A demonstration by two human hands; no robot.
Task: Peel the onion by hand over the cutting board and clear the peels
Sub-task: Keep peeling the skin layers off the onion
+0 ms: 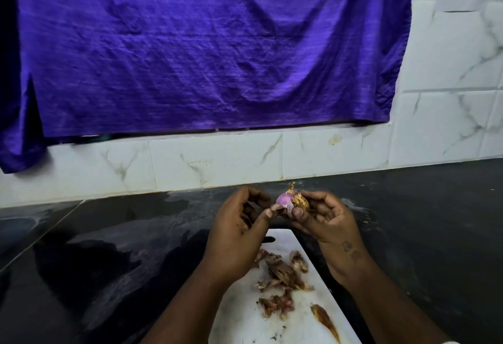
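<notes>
One head-worn view is aimed forward and down; the board [294, 327] is seen close at 6 o'clock, cloth [206, 49] at 12.

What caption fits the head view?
Right hand holds half-peeled onion, left hand pinches its skin; peels litter the cutting board.

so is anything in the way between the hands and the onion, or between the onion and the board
Nothing visible. The right hand holds the onion and the left hand pinches its loose skin. Between the onion and the board below there is only air; peels lie on the board.
</notes>
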